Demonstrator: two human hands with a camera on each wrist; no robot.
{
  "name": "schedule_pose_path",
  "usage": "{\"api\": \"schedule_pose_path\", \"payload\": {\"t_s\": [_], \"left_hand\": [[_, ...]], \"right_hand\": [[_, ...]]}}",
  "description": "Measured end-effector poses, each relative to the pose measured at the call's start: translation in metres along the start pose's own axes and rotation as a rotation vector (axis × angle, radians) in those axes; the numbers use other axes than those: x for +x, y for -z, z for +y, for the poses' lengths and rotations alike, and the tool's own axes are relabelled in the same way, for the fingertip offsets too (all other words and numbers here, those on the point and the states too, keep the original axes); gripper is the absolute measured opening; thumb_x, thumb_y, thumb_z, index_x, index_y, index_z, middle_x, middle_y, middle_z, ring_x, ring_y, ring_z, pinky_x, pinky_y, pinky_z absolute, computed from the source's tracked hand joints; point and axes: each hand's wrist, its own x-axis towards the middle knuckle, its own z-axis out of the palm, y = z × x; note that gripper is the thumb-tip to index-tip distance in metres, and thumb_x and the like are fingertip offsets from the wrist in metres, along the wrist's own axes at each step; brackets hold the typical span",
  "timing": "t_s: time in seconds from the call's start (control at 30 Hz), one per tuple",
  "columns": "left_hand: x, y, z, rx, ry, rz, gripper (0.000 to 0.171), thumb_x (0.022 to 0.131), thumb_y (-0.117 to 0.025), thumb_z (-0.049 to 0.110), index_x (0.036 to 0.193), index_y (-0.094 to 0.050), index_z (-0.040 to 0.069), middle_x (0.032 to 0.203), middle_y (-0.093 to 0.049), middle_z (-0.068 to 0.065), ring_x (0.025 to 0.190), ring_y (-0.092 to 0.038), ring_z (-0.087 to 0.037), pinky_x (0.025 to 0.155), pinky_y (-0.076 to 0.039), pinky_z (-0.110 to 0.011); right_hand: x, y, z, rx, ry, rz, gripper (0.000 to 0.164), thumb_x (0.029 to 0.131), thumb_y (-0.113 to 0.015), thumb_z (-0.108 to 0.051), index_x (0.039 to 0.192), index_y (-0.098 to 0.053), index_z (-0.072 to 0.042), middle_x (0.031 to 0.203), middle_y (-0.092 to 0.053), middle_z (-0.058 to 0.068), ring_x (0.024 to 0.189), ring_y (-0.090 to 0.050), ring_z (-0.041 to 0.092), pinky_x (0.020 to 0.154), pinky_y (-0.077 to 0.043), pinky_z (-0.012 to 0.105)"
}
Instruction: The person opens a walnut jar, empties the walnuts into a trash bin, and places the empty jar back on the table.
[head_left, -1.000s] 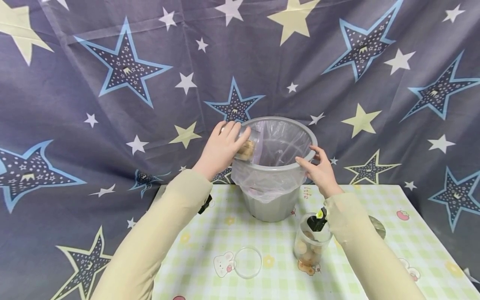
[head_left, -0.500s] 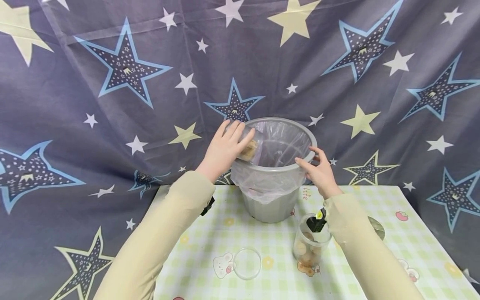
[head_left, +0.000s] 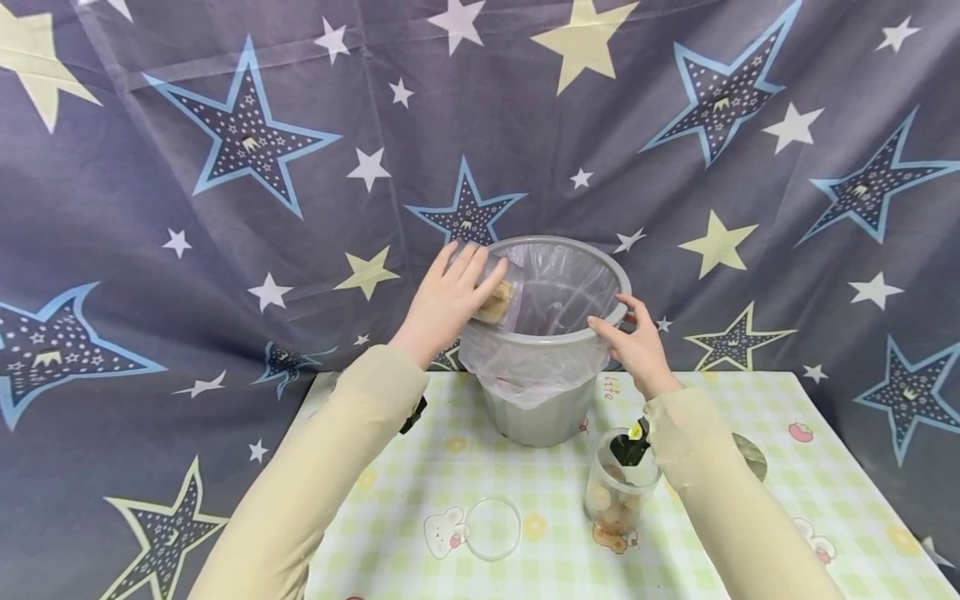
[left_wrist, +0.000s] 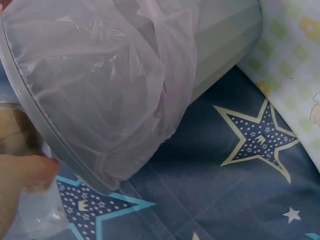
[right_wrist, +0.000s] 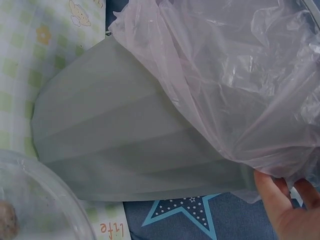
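Watching the left hand (head_left: pixel 452 302), I see its fingers curled round a clear jar (head_left: pixel 504 293), tilted at the left of the bin's (head_left: pixel 536 421) rim; a slackening grip could drop it into the liner (head_left: pixel 532 367). The right hand (head_left: pixel 640 348) grips the rim's right side; pulling hard might topple the bin. Its bottom is hidden, and the jar's brownish contents I can't identify.
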Motion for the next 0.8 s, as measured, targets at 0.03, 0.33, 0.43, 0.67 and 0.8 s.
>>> {"api": "schedule_pose_path", "payload": {"t_s": [0.03, 0.33, 0.43, 0.67, 0.8], "left_hand": [[-0.0009, -0.0008, -0.0006, 0.002, -0.001, 0.003, 0.070, 0.075, -0.069, -0.001, 0.138, -0.044, 0.016, 0.134, -0.049, -0.015, 0.126, -0.045, -0.029, 0.113, -0.027, -0.044], [-0.0058, -0.0046, -0.0063, 0.009, 0.010, 0.047, 0.065, 0.076, -0.064, -0.003, 0.135, -0.046, 0.015, 0.131, -0.052, -0.015, 0.123, -0.047, -0.030, 0.112, -0.028, -0.045], [-0.0051, -0.0035, -0.0067, 0.017, 0.004, 0.036, 0.066, 0.076, -0.065, -0.002, 0.136, -0.045, 0.015, 0.132, -0.051, -0.015, 0.124, -0.046, -0.030, 0.112, -0.028, -0.045], [-0.0031, 0.0010, -0.0028, 0.041, -0.051, 0.035, 0.063, 0.081, -0.063, -0.003, 0.138, -0.041, 0.015, 0.134, -0.049, -0.015, 0.126, -0.045, -0.031, 0.113, -0.028, -0.046], [-0.0037, 0.0015, -0.0014, 0.030, -0.039, 0.062, 0.060, 0.082, -0.062, -0.003, 0.136, -0.043, 0.015, 0.132, -0.051, -0.015, 0.124, -0.047, -0.031, 0.111, -0.030, -0.046]], "right_hand": [[-0.0002, -0.0004, 0.0003, 0.002, -0.001, -0.001, 0.073, 0.089, -0.063, -0.031, 0.149, -0.024, -0.020, 0.144, -0.026, 0.020, 0.112, -0.044, 0.027, 0.097, -0.045, 0.045], [-0.0008, -0.0008, 0.0000, 0.007, -0.002, -0.007, 0.074, 0.089, -0.063, -0.032, 0.150, -0.023, -0.020, 0.144, -0.025, 0.020, 0.115, -0.044, 0.029, 0.100, -0.043, 0.048], [-0.0015, -0.0002, -0.0003, -0.007, -0.002, -0.013, 0.075, 0.089, -0.062, -0.033, 0.150, -0.021, -0.020, 0.146, -0.024, 0.020, 0.116, -0.043, 0.029, 0.099, -0.044, 0.045], [-0.0026, 0.0000, -0.0011, -0.041, 0.000, -0.009, 0.075, 0.089, -0.062, -0.034, 0.150, -0.021, -0.020, 0.145, -0.025, 0.020, 0.116, -0.042, 0.027, 0.090, -0.046, 0.035], [-0.0033, -0.0006, -0.0020, -0.028, -0.005, -0.017, 0.075, 0.089, -0.062, -0.035, 0.151, -0.020, -0.020, 0.146, -0.024, 0.020, 0.118, -0.041, 0.028, 0.095, -0.045, 0.039]]}}
